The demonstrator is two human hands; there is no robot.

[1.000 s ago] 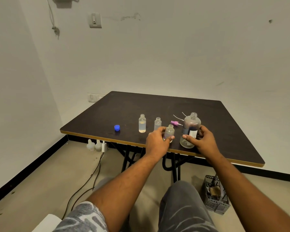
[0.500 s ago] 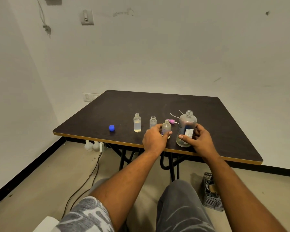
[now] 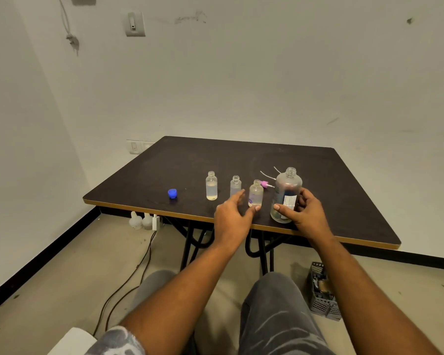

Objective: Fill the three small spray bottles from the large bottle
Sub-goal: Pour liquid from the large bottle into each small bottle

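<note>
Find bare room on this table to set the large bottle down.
Bare: the far half of the table, the stretch right of the large bottle, and the corner left of the blue cap. Crowded: the near edge, around the small bottles, left hand and right hand.

On the table [image 3: 344, 201], the large bottle [image 3: 287, 190] stands in the right grip [image 3: 308, 216]. Three small bottles [image 3: 235, 186] line up left of it, just behind the left grip [image 3: 232, 221]; the cap [image 3: 172, 193] lies farther left.
</note>
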